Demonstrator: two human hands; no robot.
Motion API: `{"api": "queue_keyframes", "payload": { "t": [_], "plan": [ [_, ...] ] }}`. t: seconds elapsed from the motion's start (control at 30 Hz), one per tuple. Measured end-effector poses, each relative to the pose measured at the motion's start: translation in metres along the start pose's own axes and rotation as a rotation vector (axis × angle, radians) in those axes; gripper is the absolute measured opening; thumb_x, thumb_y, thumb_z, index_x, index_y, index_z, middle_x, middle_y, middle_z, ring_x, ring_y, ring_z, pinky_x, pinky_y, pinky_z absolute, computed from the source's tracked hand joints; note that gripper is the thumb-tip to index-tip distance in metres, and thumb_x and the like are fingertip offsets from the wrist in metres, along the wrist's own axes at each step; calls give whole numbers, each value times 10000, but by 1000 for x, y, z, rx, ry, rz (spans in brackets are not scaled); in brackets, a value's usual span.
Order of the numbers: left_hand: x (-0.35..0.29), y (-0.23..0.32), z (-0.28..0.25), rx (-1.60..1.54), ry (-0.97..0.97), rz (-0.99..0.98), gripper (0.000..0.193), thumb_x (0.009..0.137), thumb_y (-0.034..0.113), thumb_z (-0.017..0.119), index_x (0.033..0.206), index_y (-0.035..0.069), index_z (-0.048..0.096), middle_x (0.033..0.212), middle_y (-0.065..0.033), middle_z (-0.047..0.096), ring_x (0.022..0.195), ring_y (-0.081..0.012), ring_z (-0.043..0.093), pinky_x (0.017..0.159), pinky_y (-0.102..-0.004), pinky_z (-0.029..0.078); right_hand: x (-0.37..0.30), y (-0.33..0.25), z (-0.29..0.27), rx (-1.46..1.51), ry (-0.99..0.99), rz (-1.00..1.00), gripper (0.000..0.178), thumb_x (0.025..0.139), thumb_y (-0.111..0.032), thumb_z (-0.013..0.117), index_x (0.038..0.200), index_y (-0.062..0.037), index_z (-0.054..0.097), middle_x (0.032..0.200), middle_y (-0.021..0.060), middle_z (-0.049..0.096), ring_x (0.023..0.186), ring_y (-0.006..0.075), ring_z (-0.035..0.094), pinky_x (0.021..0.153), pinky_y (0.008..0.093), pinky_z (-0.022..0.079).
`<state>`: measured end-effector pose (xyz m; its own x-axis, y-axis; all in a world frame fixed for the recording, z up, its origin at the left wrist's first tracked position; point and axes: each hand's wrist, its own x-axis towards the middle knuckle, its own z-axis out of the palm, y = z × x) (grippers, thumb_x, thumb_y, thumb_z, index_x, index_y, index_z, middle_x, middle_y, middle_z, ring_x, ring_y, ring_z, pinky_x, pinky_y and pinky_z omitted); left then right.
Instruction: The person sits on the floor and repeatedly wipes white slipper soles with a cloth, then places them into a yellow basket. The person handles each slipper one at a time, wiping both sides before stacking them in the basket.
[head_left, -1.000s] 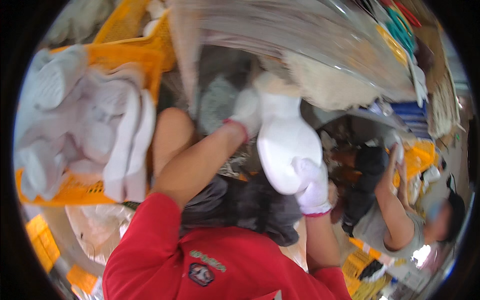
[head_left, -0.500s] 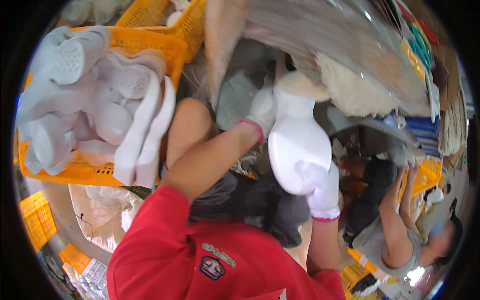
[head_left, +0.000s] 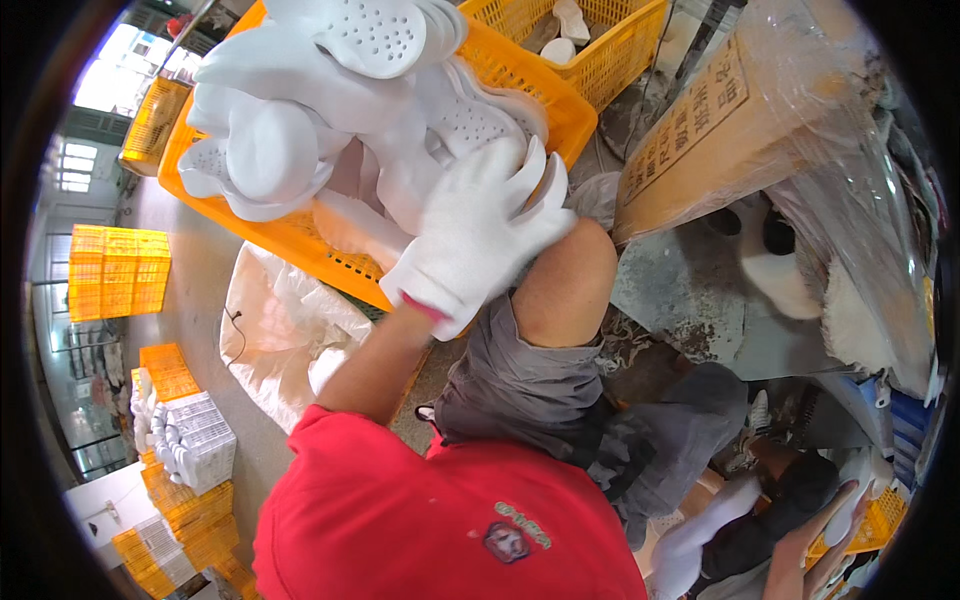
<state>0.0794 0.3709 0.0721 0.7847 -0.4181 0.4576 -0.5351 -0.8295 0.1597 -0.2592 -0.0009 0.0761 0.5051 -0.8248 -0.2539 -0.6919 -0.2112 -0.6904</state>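
Observation:
My left hand (head_left: 480, 225), in a white knit glove with a pink cuff, reaches over the near right edge of an orange basket (head_left: 340, 262). Its fingers are spread, against or just above the pale pieces there; contact is hard to tell. Heaped in the basket are several white shoe soles (head_left: 270, 160), some dotted with small holes. At the lower right a long white piece (head_left: 705, 535), perhaps a sole, lies beside my leg. My right hand cannot be made out.
A plastic-wrapped cardboard box (head_left: 690, 130) stands at the right above a grey metal surface (head_left: 685, 290). Behind is another orange crate (head_left: 600, 60). A pale sack (head_left: 285, 330) lies left of my arm. Another person's forearm (head_left: 790, 555) shows at the lower right.
Both hands were on a white sole before the grey metal surface. My left hand has moved left to the basket; my right hand has dropped from sight. The view has swung left.

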Motion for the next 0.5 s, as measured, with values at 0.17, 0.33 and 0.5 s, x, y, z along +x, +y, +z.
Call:
{"api": "queue_keyframes", "payload": {
  "t": [0.17, 0.33, 0.5],
  "plan": [
    [-3, -58, -17, -385, -611, -282, 352, 1020, 367, 700, 1148, 50, 784, 974, -150, 773, 1000, -370, 756, 905, -471, 582, -28, -42, 49, -80, -229, -82, 711, 945, -8, 733, 1606, 62, 482, 1512, 193, 634, 1367, 284, 629, 1152, 416, 508],
    [-50, 0, -56, -326, -278, 350, 308, 892, 212, 802, 1198, 186, 774, 1123, -4, 784, 940, -253, 766, 760, -384, 624, -37, -148, 146, 694, -902, -311, 1641, 543, -499, 1073, 1763, -15, 88, 1804, 268, 204, 1638, 459, 300, 1311, 581, 300],
    [-66, 1, -93, -894, -291, 215, 392, 887, 142, 829, 1275, 121, 783, 1208, -50, 784, 1065, -237, 773, 840, -339, 624, -26, -185, 157, 627, -1082, -200, 943, 827, 8, 840, 1659, 54, 397, 1425, 172, 662, 1203, 222, 691, 1011, 330, 574]
  ]
}}
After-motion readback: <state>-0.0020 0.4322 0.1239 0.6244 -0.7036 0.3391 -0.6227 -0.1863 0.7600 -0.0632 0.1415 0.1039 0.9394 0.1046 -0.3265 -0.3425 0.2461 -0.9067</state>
